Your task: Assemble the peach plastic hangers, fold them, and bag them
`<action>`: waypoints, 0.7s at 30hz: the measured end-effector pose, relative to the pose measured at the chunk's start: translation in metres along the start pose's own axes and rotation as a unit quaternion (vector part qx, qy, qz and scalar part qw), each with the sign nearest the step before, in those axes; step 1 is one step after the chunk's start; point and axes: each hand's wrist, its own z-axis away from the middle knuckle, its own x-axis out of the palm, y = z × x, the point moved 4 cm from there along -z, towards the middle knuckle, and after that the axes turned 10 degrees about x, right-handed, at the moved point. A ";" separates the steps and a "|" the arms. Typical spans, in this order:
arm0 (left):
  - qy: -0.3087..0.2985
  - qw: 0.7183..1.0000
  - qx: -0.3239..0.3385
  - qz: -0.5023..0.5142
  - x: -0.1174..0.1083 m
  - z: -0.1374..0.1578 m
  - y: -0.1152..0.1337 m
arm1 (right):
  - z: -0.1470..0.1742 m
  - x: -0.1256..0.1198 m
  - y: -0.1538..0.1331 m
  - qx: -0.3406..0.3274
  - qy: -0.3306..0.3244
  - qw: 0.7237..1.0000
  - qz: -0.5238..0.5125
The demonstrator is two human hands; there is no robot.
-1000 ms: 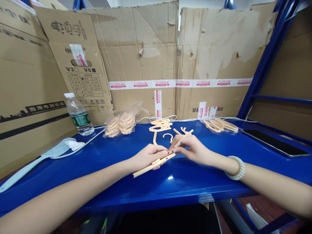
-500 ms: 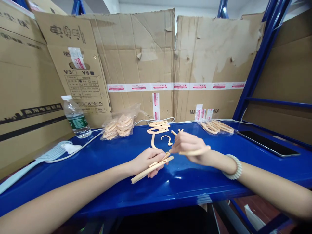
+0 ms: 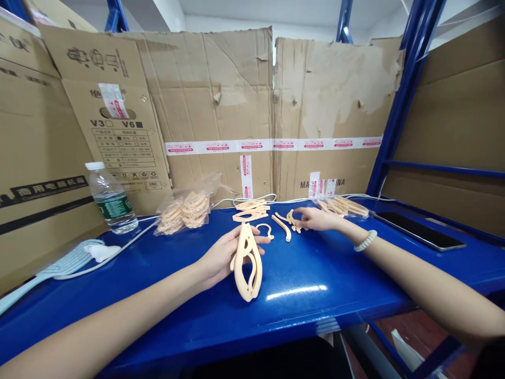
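My left hand [image 3: 221, 258] holds a beige plastic folding hanger [image 3: 239, 284], folded into a narrow leaf shape and tilted toward me; some fingers stick out behind it. Farther right, my right hand [image 3: 321, 218] reaches to a small heap of beige hanger parts [image 3: 295, 220], index finger stretched out and touching or just above them. Between the hands lie a loose curved arm piece [image 3: 282, 227] and a hanger hook [image 3: 265, 229]. Behind them, several flat hanger pieces [image 3: 251, 211] are stacked on the blue tabletop [image 3: 307, 273].
Clear bags of beige parts [image 3: 185, 211] and of longer pieces [image 3: 343, 206] lie at the back. A water bottle [image 3: 112, 202] and a light-blue fly swatter [image 3: 65, 263] are at left, a dark phone [image 3: 418, 230] at right. Cardboard panels [image 3: 213, 95] wall the back; a white cable [image 3: 292, 200] runs along it.
My left hand has turned the folding hanger from lying sideways to pointing toward me. My right hand has moved away to the small parts; the curved piece it held now lies on the tabletop.
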 end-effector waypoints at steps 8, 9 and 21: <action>0.052 0.998 0.027 0.007 -0.002 -0.002 0.004 | 0.044 -0.010 -0.050 -0.205 0.192 0.960 0.011; 0.056 0.998 0.029 0.008 -0.002 -0.002 0.004 | 0.059 -0.006 -0.065 -0.284 0.199 0.938 -0.002; 0.058 0.996 0.070 -0.012 -0.003 0.000 0.000 | 0.105 0.050 -0.115 -0.475 0.190 0.841 0.176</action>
